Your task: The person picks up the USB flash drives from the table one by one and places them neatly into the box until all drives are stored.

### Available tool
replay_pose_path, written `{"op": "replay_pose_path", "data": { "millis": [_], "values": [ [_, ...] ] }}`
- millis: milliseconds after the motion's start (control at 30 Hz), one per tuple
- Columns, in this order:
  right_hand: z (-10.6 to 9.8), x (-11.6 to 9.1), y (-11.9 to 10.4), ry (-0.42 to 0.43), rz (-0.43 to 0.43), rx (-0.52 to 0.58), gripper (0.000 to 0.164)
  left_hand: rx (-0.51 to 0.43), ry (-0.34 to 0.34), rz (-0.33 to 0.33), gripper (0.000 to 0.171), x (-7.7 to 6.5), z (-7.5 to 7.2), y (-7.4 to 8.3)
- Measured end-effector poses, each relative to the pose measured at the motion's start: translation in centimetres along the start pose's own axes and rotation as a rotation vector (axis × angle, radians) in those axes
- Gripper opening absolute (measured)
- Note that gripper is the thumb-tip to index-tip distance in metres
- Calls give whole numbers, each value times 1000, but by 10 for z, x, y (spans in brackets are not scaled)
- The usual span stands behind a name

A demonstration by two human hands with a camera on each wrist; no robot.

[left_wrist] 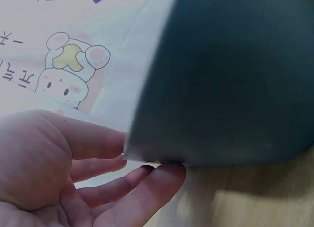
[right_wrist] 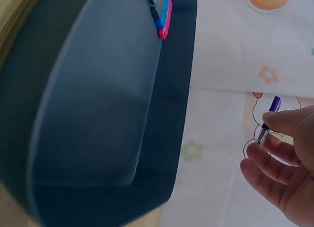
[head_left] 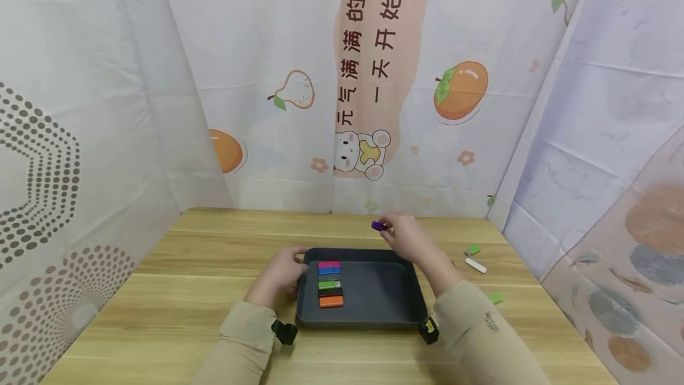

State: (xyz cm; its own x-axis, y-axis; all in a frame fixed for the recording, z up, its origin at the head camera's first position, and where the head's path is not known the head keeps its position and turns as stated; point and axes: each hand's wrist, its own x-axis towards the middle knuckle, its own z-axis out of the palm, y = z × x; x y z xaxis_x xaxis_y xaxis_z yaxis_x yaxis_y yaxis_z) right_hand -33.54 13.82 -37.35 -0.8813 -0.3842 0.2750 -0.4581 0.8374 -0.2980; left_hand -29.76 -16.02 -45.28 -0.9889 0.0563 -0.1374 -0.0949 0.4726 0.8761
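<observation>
My right hand (head_left: 408, 237) pinches a purple USB stick (head_left: 379, 226) between thumb and fingers, raised past the far right part of a dark grey tray (head_left: 379, 296). Its metal plug shows near the fingertips in the right wrist view. At the tray's left wall, my left hand (head_left: 283, 269) holds the edge; the left wrist view shows its thumb and fingers at the tray's corner (left_wrist: 162, 143). Along the left inside of the tray lie several USB sticks in a column: pink (head_left: 329, 265), blue (head_left: 329, 271), dark grey, green (head_left: 326, 285), black and orange (head_left: 331, 302).
To the tray's right on the wooden table (head_left: 214, 266) lie a green USB stick (head_left: 474, 249), a white stick (head_left: 475, 265) and another green piece (head_left: 495, 298), partly behind the right sleeve. Printed curtains (head_left: 256, 153) close off the back and both sides.
</observation>
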Motion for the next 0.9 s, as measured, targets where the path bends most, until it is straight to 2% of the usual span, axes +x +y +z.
{"op": "replay_pose_path", "data": {
  "millis": [367,500,733,900],
  "values": [
    [15,17,-20,-55,-16,-41,18,49,2,-23,50,-2,0,6],
    [24,21,-25,-106,-33,-62,16,51,0,-21,50,-1,-1,6],
    [42,22,-29,-195,-116,-188,14,55,3,-28,50,-2,-1,7],
    [48,19,-36,-226,-99,-261,11,61,4,-27,50,-2,0,8]
  ]
}}
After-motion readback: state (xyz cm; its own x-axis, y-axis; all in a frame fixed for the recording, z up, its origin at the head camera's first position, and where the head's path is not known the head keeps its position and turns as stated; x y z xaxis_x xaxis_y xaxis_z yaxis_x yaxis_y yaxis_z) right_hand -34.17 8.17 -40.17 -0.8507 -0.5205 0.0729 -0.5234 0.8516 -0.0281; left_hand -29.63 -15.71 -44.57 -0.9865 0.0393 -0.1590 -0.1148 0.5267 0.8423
